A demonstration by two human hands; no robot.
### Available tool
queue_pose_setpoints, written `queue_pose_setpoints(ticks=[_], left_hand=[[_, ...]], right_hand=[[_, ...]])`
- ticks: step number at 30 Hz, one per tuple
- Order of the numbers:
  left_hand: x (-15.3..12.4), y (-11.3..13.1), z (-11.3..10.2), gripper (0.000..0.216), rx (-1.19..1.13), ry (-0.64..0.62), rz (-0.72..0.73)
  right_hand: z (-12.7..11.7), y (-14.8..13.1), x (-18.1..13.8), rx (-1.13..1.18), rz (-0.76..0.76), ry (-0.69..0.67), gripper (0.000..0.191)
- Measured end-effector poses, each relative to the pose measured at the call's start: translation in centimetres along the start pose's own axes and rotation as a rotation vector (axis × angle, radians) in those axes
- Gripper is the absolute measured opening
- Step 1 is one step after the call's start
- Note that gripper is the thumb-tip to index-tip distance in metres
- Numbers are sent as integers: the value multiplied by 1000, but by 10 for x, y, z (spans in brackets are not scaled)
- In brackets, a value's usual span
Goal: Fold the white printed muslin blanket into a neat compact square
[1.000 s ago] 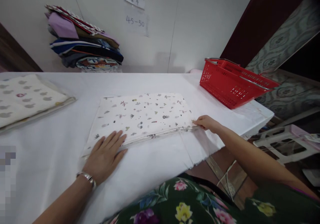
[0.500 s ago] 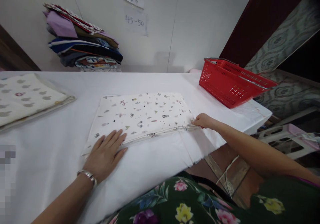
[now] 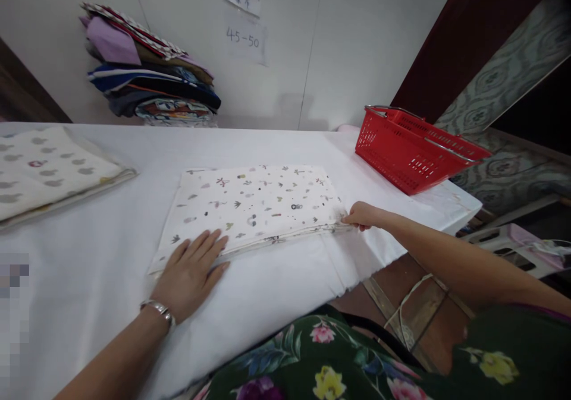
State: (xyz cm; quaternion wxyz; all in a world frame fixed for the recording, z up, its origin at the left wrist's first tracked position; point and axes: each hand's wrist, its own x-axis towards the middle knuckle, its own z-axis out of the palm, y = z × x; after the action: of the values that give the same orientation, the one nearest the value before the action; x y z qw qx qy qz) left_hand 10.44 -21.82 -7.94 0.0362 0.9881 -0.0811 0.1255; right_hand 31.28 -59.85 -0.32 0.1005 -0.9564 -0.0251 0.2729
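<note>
A white cloth (image 3: pixel 254 201) with small printed plants and shapes lies folded in layers on the white-covered table (image 3: pixel 267 293). My left hand (image 3: pixel 190 272) rests flat on its near left corner, fingers stretched out, a silver bracelet on the wrist. At the near right corner my right hand (image 3: pixel 361 214) is closed, pinching the cloth's layered edge between thumb and fingers. The tips of those fingers are partly hidden by the fabric.
A second folded cloth (image 3: pixel 53 174) with grey prints lies at the left. Piled folded fabrics (image 3: pixel 151 67) stand against the wall. A red basket (image 3: pixel 414 150) sits at the back right, near the table's corner. A pale plastic stool (image 3: pixel 513 248) stands beyond the right edge.
The view has shifted very slightly. Both hands keep their places on the cloth, and the cloth lies as before.
</note>
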Motion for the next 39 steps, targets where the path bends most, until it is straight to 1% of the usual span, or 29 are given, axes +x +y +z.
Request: queue_pose_setpoints(ticks=[3,7,13,16,21,26,28,31,35,39], left_hand=[[-1,-1,2,52,10,13,1],[-1,-1,3,53,-3,30,-8],[-2,-2,6,53,-24,45,-1],[-2,-3,7,52,-34,64,2],[-3,-2,7,52,-51,67,-7],[-3,-2,6,53,-24,45,-6],[-3,-2,6,54,-25,46,-7],[-3,-2,6,55,-27,49,-8],[-2,-2,6,55,-31,40,-2],[-2,-2,7,54,-26,39,0]], right_hand=[[-2,-1,0,2,2,-35,36],[-2,0,2,12,-9,-45,38],[-2,1,7,51,23,-70,35],[0,2,9,100,49,-83,32],[4,6,9,238,62,-96,34],[-2,18,9,332,54,-59,37],[-4,23,10,343,56,-41,38],[-1,28,12,347,58,-46,36],[7,30,15,356,40,-62,35],[7,29,13,346,45,-86,37]])
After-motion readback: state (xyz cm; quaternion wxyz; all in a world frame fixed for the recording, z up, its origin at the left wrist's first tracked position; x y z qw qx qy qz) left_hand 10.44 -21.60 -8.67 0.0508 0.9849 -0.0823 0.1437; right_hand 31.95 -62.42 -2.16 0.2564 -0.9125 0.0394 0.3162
